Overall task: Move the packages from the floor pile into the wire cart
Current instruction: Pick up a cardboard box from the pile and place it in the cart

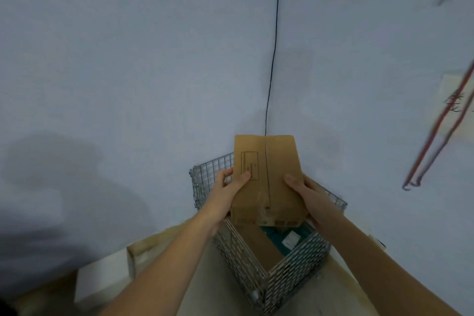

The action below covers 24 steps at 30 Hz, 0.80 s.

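A brown cardboard box (269, 177) with a printed rectangle and a taped seam hangs above the wire cart (292, 272). My left hand (228, 187) grips its left side, thumb on top. My right hand (307, 192) grips its right side, thumb on the top face. The cart is a metal mesh bin standing in the corner of the room. Inside it lie a brown cardboard package (256, 244) and a teal package (284, 236) with a white label. The floor pile is out of view.
Pale blue walls meet in a corner behind the cart, with a thin black cable (273, 59) running down it. A white box (102, 279) sits on the floor at lower left. Red and grey rods (436, 136) lean on the right wall.
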{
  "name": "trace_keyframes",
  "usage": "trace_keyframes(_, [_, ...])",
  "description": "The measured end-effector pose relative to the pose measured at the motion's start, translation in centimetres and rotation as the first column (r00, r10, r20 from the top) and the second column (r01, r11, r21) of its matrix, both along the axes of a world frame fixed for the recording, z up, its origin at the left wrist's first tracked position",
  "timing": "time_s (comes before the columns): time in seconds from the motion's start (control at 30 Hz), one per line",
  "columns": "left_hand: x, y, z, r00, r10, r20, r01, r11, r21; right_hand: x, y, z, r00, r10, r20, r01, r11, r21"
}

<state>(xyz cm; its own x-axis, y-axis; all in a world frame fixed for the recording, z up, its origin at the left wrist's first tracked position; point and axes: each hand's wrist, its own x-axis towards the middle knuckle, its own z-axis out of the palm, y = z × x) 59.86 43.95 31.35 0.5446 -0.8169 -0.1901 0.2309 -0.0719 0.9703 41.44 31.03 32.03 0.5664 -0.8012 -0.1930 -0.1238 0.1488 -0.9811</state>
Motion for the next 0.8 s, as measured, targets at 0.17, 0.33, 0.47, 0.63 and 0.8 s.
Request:
trace_keyframes(0.17, [5.8, -2.6, -0.8, 0.999, 0.025, -0.035, -0.025, 1.0, -0.003, 6.0, -3.2, -0.4, 0.999, 0.014, -0.049, -0.017, 0.998, -0.052])
trace_keyframes(0.33, [10.5, -6.6, -1.3, 0.999, 0.05, -0.014, -0.05, 0.999, 0.004, 11.3, -7.3, -0.6, 0.997, 0.04, -0.065, -0.044, 0.997, -0.056])
trace_keyframes(0.47, [14.4, -10.5, -1.2, 0.999, 0.045, -0.016, -0.045, 0.999, 0.013, 15.2, -11.0, -1.0, 0.998, 0.034, -0.048, -0.036, 0.999, -0.027])
trace_keyframes(0.63, [18.6, -16.3, -1.9, 1.0, -0.004, -0.026, 0.005, 0.999, 0.041, 18.5, -16.1, -1.4, 0.998, 0.018, -0.052, -0.02, 0.999, -0.032])
trace_keyframes(0.8, [22.6, -23.1, -4.1, 0.99, -0.14, -0.011, 0.141, 0.987, 0.078, 21.1, -20.7, -3.1, 0.996, -0.067, -0.054, 0.067, 0.998, -0.001])
